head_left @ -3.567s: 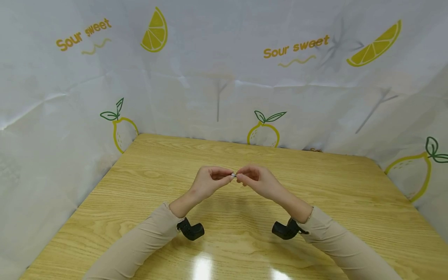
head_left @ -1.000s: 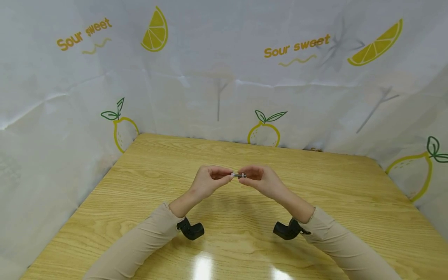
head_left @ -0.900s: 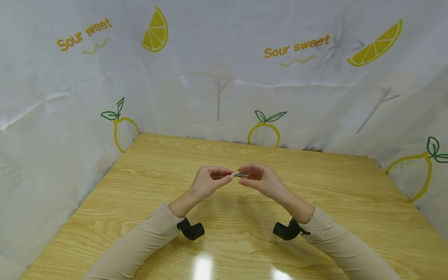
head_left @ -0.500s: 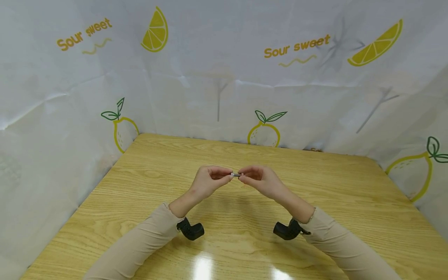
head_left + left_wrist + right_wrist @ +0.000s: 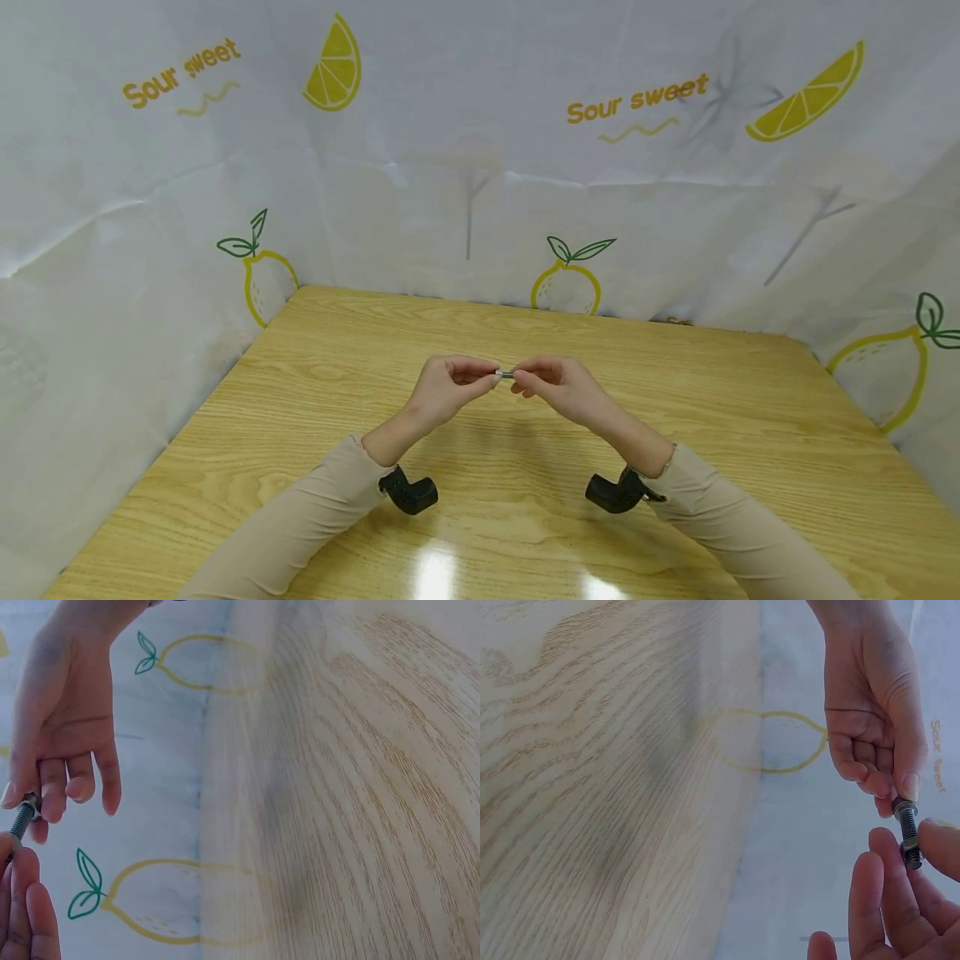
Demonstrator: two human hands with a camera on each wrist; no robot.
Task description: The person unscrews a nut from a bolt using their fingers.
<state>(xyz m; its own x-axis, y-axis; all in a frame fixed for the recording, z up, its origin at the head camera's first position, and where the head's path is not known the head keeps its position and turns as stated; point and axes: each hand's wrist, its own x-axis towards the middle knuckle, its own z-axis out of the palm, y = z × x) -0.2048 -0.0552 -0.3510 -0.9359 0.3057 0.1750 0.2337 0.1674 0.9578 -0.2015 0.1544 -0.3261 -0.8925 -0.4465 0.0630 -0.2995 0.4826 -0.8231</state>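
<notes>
A small metal bolt (image 5: 506, 375) lies level between both hands, held above the table. My left hand (image 5: 450, 387) pinches its head end between thumb and fingers, which mostly hide the head. In the right wrist view the threaded bolt (image 5: 908, 821) shows a hex nut (image 5: 910, 847) near its free end. There the thumb and fingers of my right hand (image 5: 907, 900) lie on either side of the nut. The left wrist view has the right hand (image 5: 75, 727) at the nut (image 5: 31, 802), with threads showing down to the left fingertips. In the head view, the right hand (image 5: 555, 383) covers the nut.
The wood-grain table (image 5: 337, 333) spreads beneath both hands. A white curtain (image 5: 420, 208) with lemon prints stands along its back and sides. Black wrist mounts (image 5: 411, 493) hang below the sleeves.
The right fingers, spread around the nut a second ago, have come together over it again. More shank shows between the hands than 3.6 s ago. My left hand stays still.
</notes>
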